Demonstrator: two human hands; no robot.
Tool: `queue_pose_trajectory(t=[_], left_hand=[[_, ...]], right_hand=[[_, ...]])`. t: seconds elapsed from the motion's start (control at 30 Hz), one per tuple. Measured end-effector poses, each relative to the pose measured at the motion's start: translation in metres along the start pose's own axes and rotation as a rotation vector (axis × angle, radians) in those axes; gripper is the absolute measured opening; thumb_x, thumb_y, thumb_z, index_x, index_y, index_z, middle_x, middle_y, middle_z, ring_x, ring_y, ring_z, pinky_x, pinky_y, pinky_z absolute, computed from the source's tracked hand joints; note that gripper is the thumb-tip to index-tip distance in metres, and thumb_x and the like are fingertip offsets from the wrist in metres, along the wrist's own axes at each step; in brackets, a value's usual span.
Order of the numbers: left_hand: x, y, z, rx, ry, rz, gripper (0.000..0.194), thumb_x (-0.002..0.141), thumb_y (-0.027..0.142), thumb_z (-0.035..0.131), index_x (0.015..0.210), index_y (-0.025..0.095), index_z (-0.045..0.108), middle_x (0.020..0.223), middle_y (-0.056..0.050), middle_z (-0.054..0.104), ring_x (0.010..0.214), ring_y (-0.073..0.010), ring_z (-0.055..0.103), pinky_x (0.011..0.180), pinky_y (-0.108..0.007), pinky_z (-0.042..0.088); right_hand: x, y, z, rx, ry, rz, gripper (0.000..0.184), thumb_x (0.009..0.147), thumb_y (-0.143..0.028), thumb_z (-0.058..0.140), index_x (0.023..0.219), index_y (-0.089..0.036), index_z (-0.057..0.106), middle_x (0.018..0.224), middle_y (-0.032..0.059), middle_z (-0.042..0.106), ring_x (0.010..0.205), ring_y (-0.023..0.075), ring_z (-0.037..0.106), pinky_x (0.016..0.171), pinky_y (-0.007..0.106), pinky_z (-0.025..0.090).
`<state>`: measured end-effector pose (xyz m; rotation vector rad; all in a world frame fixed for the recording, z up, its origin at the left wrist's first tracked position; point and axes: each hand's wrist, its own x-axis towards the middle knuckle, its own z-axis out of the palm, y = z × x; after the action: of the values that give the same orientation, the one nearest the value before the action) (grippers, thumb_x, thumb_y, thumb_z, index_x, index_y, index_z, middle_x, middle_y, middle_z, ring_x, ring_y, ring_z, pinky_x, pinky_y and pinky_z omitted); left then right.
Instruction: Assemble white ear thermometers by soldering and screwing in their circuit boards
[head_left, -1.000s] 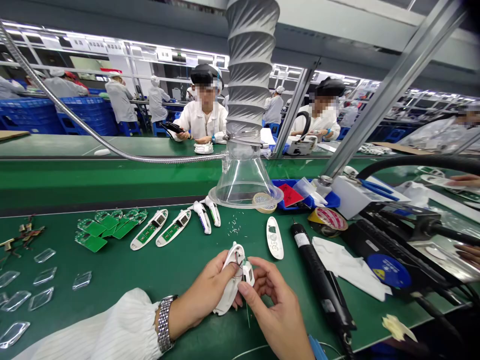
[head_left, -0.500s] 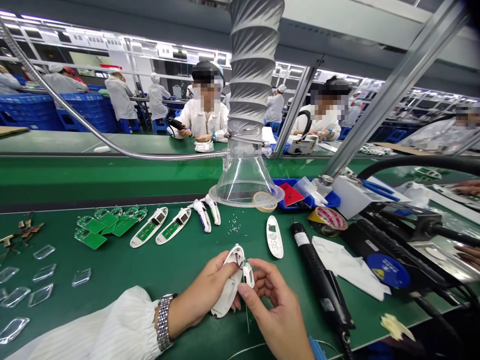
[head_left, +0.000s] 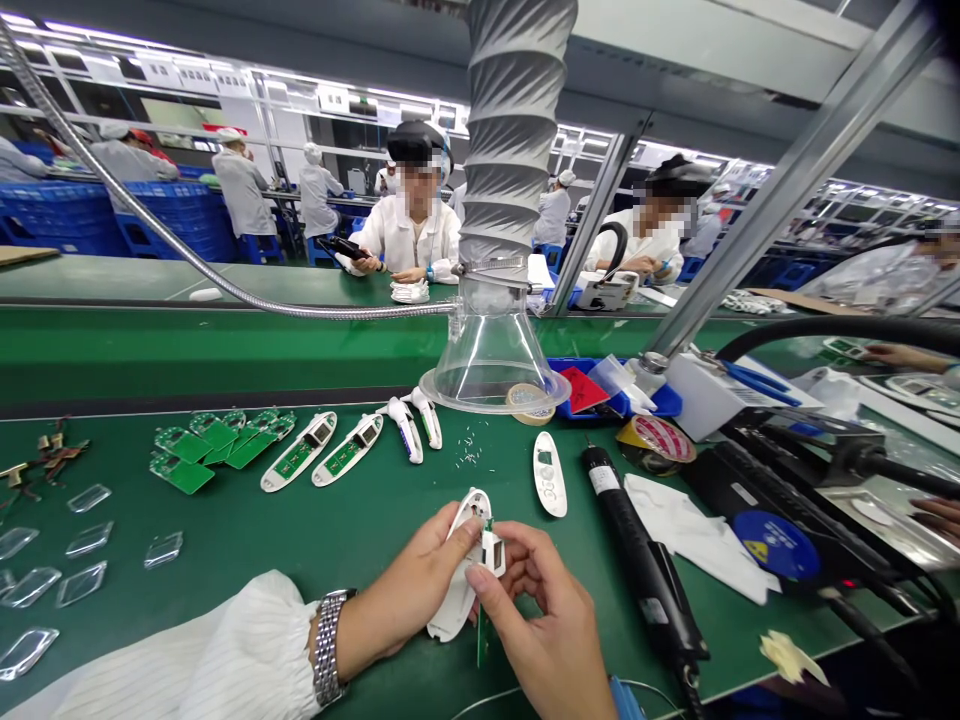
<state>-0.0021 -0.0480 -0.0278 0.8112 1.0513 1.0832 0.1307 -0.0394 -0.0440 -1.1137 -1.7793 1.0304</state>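
My left hand (head_left: pixel 412 580) is closed on a white oval plastic housing half (head_left: pixel 451 608), tilted with its hollow side up and the thumb over its upper part. My right hand (head_left: pixel 551 610) pinches a green circuit board (head_left: pixel 482 640) with a white display frame (head_left: pixel 493 552), held on edge at the housing's right side. Wires at the housing's top are partly hidden by my thumb. Beyond my hands lies a white oval cover (head_left: pixel 550 474) with a window cut in it. Tiny white pins (head_left: pixel 472 450) are scattered on the green mat.
Left lie green circuit boards (head_left: pixel 191 470), clear plastic lenses (head_left: pixel 88 540) and housings with boards (head_left: pixel 349 452). A clear extraction hood (head_left: pixel 491 360) hangs ahead. On the right are a black electric screwdriver (head_left: pixel 637 550), white cloth (head_left: pixel 690 525), tape roll (head_left: pixel 655 441) and blue tray (head_left: pixel 664 400). Co-workers sit opposite.
The circuit board has turned in my right hand, so its display frame and green face show more. My left thumb has shifted slightly up along the housing.
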Motion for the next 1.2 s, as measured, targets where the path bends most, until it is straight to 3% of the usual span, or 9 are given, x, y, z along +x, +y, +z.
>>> queue_pose_trajectory(t=[0.33,0.53,0.73,0.9,1.07,1.2], left_hand=[[-0.001,-0.002,-0.003,0.149,0.033,0.103,0.037,0.08,0.054,0.045,0.088,0.018,0.048,0.08,0.0,0.046,0.074,-0.0139,0.042,0.072,-0.025,0.036],[-0.002,-0.002,-0.008,0.163,0.011,0.159,0.026,0.085,0.038,0.041,0.096,0.018,0.054,0.091,-0.002,0.053,0.091,-0.0181,0.045,0.086,-0.028,0.034],[-0.005,-0.005,-0.013,0.056,-0.157,0.204,0.03,0.085,0.031,0.042,0.109,0.017,0.051,0.099,-0.005,0.053,0.099,-0.0205,0.044,0.092,-0.034,0.031],[-0.009,0.0,-0.01,-0.012,-0.268,0.118,0.034,0.074,0.021,0.05,0.108,0.018,0.046,0.092,-0.001,0.051,0.089,-0.0161,0.044,0.082,-0.03,0.035],[-0.007,0.002,-0.004,-0.069,-0.302,0.016,0.045,0.057,0.013,0.056,0.099,0.019,0.042,0.082,0.002,0.048,0.069,-0.0096,0.043,0.061,-0.023,0.032],[-0.005,0.001,-0.003,-0.019,-0.328,0.018,0.048,0.053,0.008,0.056,0.097,0.02,0.04,0.084,0.002,0.047,0.065,-0.0081,0.042,0.053,-0.02,0.028]], right_hand=[[0.005,-0.002,0.004,-0.182,0.051,-0.169,0.023,0.079,-0.036,0.062,0.099,-0.024,0.056,0.071,-0.0006,0.056,0.054,0.0114,0.05,0.05,0.022,0.045],[0.01,0.0,0.001,-0.21,0.082,-0.229,0.022,0.081,-0.034,0.061,0.098,-0.023,0.054,0.071,-0.0011,0.057,0.053,0.0103,0.051,0.05,0.02,0.045],[0.013,0.004,0.0,-0.378,0.116,-0.417,0.021,0.087,-0.034,0.052,0.104,-0.022,0.05,0.069,-0.0025,0.054,0.052,0.0094,0.052,0.049,0.019,0.045],[0.013,0.006,-0.001,-0.52,0.111,-0.483,0.021,0.089,-0.034,0.047,0.106,-0.021,0.049,0.069,-0.0002,0.054,0.059,0.0128,0.056,0.05,0.021,0.044],[0.014,0.004,-0.001,-0.506,0.157,-0.495,0.024,0.086,-0.038,0.053,0.101,-0.02,0.05,0.067,-0.0014,0.054,0.055,0.0116,0.054,0.051,0.021,0.044],[0.015,0.001,0.0,-0.479,0.171,-0.471,0.023,0.086,-0.04,0.054,0.097,-0.02,0.051,0.065,-0.0024,0.053,0.054,0.0114,0.053,0.051,0.021,0.043]])
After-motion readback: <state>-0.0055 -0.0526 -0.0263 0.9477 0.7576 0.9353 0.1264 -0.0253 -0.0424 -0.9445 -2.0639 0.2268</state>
